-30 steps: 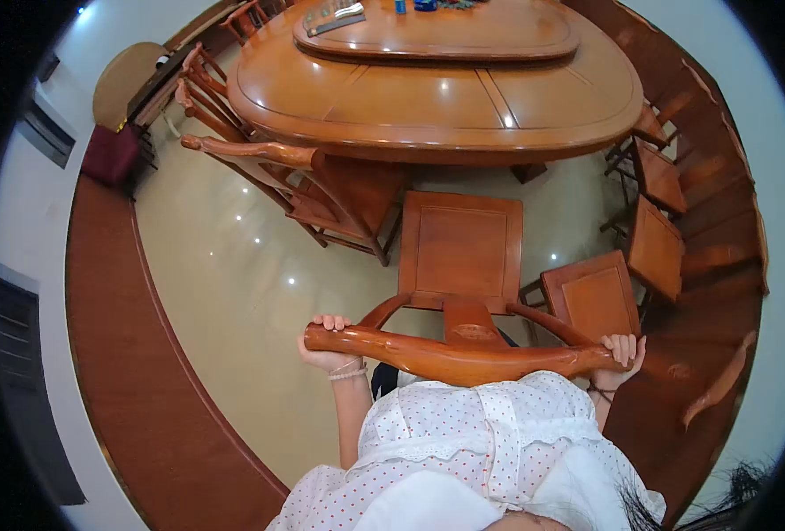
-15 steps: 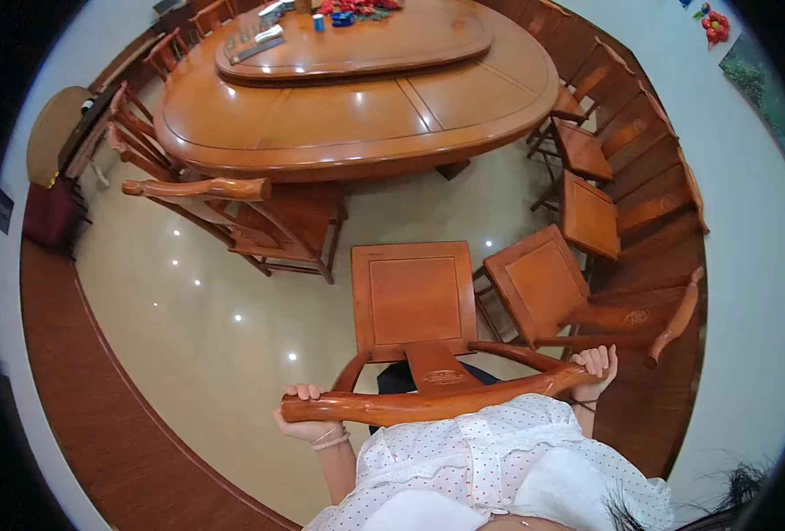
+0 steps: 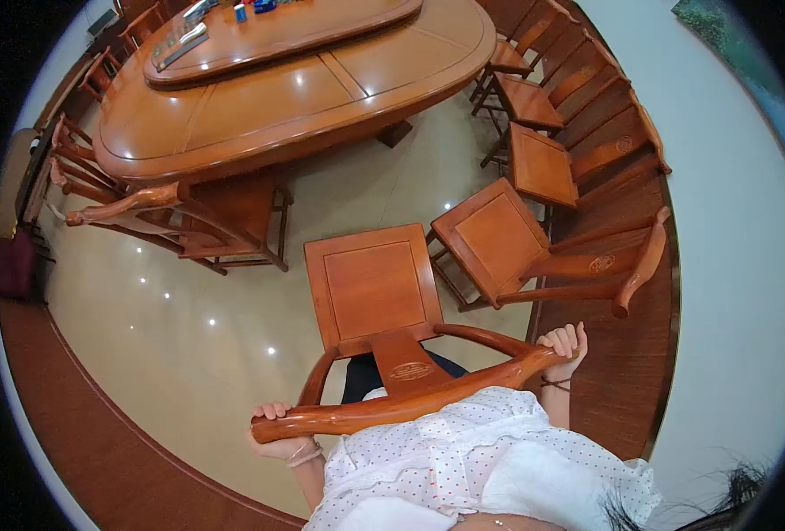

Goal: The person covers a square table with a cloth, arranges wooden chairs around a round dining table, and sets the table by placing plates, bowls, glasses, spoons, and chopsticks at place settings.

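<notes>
A reddish-brown wooden chair [image 3: 375,288] is right in front of my body, its seat pointing away from me and its curved top rail close against my white dotted top. My left hand [image 3: 277,431] is wrapped round the left end of that rail. Round the right end, my right hand [image 3: 565,345] has its fingers closed. The rail slopes, its right end higher in view than its left. Dark cloth shows behind the chair's carved back slat. The lower legs of the chair are hidden beneath the seat.
A large wooden table [image 3: 268,115] with a raised centre stands ahead. Another chair [image 3: 494,239] is close on the right, with several more along the right wall panelling. One chair [image 3: 127,205] stands at the table's left. Shiny tiled floor [image 3: 189,354] lies left.
The view has turned right, so the table has shifted left and up in the picture. The held chair now looks tilted, and more of the right-hand chairs shows. Both hands keep their hold.
</notes>
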Available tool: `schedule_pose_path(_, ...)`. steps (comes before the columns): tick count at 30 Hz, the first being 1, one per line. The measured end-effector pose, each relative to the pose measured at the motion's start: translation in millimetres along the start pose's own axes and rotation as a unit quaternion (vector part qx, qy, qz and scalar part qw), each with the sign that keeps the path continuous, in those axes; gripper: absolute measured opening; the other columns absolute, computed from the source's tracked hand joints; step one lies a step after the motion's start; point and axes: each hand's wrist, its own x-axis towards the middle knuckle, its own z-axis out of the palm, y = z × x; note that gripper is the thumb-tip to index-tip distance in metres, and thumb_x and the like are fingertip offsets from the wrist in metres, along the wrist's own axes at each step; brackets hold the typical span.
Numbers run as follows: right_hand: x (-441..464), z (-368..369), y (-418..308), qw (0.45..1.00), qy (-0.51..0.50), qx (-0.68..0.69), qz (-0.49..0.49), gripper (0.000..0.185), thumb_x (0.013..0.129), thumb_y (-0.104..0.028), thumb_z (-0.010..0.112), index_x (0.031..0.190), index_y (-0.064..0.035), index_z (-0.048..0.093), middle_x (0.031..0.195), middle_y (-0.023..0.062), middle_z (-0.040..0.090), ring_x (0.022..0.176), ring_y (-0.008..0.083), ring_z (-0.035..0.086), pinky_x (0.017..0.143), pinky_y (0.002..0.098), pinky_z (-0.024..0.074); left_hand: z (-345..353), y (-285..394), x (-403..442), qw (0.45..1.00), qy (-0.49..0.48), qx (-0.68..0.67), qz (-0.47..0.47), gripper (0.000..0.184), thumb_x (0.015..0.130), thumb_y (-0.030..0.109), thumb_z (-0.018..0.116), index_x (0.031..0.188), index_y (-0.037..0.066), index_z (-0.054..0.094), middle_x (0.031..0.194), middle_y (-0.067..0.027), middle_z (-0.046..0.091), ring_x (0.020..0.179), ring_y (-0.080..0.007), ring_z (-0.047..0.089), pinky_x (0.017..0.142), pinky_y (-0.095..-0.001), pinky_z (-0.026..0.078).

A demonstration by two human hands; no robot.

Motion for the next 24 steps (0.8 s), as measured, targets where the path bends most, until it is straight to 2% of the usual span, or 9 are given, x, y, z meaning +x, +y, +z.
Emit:
schedule_pose_path(3, -24.0, 3.6, -0.3, 1.000, 0.003, 0.008, 0.002, 0.042, 0.088, -0.030, 0.028, 0.051, -0.0133, 0.036, 0.041, -0.0019, 0.036, 0.043, 0.0101, 0.035, 0.061, 0.0276, 0.0344, -14.3, 15.3, -13.2, 1.000, 0.010, 0.019, 0.014, 0.022, 0.076, 0.028, 0.034, 0.070, 0.009, 0.046, 0.058, -0.0019, 0.041, 0.051, -0.0144, 0.040, 0.053, -0.0278, 0.037)
schedule_pose_path(4, 37.5, -26.1, -1.1, 1.000, -0.006, 0.017, 0.002, 0.042, 0.088, -0.031, 0.027, 0.051, -0.0133, 0.037, 0.041, -0.0019, 0.037, 0.043, 0.0102, 0.036, 0.062, 0.0278, 0.0345, 9.5, -33.2, 25.7, 1.000, -0.013, 0.015, 0.010, 0.023, 0.077, 0.028, 0.034, 0.070, 0.009, 0.045, 0.058, -0.0016, 0.040, 0.051, -0.0140, 0.039, 0.053, -0.0275, 0.037)
schedule_pose_path(6, -24.3, -14.8, -7.7, 1.000, -0.009, 0.023, 0.006, 0.043, 0.088, -0.031, 0.027, 0.051, -0.0132, 0.037, 0.041, -0.0020, 0.038, 0.043, 0.0103, 0.037, 0.062, 0.0279, 0.0345, -27.8, 3.0, -17.0, 1.000, -0.019, 0.016, 0.014, 0.023, 0.078, 0.029, 0.034, 0.071, 0.009, 0.046, 0.057, -0.0016, 0.040, 0.051, -0.0139, 0.039, 0.053, -0.0275, 0.037)
schedule_pose_path(10, -53.4, -2.8, -6.2, 0.999, -0.013, 0.034, 0.001, 0.043, 0.089, -0.032, 0.026, 0.052, -0.0130, 0.038, 0.042, -0.0019, 0.039, 0.043, 0.0102, 0.037, 0.062, 0.0280, 0.0348, -42.8, 22.1, -37.4, 1.000, 0.005, 0.012, 0.021, 0.025, 0.078, 0.030, 0.035, 0.071, 0.009, 0.046, 0.056, -0.0014, 0.040, 0.049, -0.0141, 0.038, 0.052, -0.0274, 0.037)
schedule_pose_path(11, 24.5, -10.2, 6.6, 0.999, -0.017, 0.040, -0.018, 0.043, 0.089, -0.031, 0.026, 0.052, -0.0130, 0.038, 0.043, -0.0018, 0.039, 0.043, 0.0102, 0.037, 0.062, 0.0278, 0.0350, 3.9, -15.8, 19.3, 1.000, -0.011, -0.001, 0.011, 0.025, 0.078, 0.031, 0.035, 0.071, 0.010, 0.046, 0.055, -0.0013, 0.040, 0.049, -0.0142, 0.038, 0.051, -0.0274, 0.037)
schedule_pose_path(13, 32.5, -11.3, 6.5, 0.999, -0.031, 0.033, -0.015, 0.041, 0.089, -0.030, 0.027, 0.053, -0.0132, 0.038, 0.042, -0.0019, 0.039, 0.043, 0.0101, 0.037, 0.061, 0.0271, 0.0350, 7.7, -19.8, 25.7, 0.999, 0.028, 0.008, 0.027, 0.026, 0.078, 0.032, 0.035, 0.070, 0.010, 0.044, 0.055, -0.0015, 0.039, 0.049, -0.0143, 0.037, 0.050, -0.0275, 0.036)
schedule_pose_path(15, 23.4, -5.5, 6.2, 0.998, -0.006, 0.006, -0.058, 0.038, 0.088, -0.027, 0.029, 0.053, -0.0134, 0.038, 0.041, -0.0025, 0.038, 0.041, 0.0089, 0.036, 0.058, 0.0255, 0.0340, 2.9, -12.6, 17.4, 0.998, -0.050, 0.025, 0.005, 0.027, 0.077, 0.034, 0.035, 0.068, 0.010, 0.042, 0.055, -0.0023, 0.039, 0.050, -0.0147, 0.038, 0.049, -0.0274, 0.036)
schedule_pose_path(19, 29.4, 4.1, 11.1, 0.996, -0.018, -0.033, -0.084, 0.034, 0.088, -0.021, 0.032, 0.053, -0.0186, 0.031, 0.037, -0.0077, 0.029, 0.032, 0.0031, 0.026, 0.045, 0.0193, 0.0257, 3.6, -13.4, 22.9, 0.998, -0.067, -0.014, 0.009, 0.029, 0.076, 0.036, 0.035, 0.065, 0.009, 0.041, 0.053, -0.0031, 0.037, 0.049, -0.0147, 0.036, 0.047, -0.0267, 0.035)
schedule_pose_path(24, 22.7, -1.7, 1.3, 0.994, -0.055, -0.064, -0.075, 0.033, 0.089, -0.019, 0.028, 0.056, -0.0145, 0.032, 0.042, -0.0056, 0.030, 0.040, 0.0061, 0.033, 0.055, 0.0235, 0.0318, 7.7, -4.7, 17.6, 0.993, -0.068, -0.066, -0.065, 0.031, 0.071, 0.038, 0.038, 0.065, 0.007, 0.044, 0.055, -0.0049, 0.037, 0.050, -0.0180, 0.037, 0.052, -0.0316, 0.036)
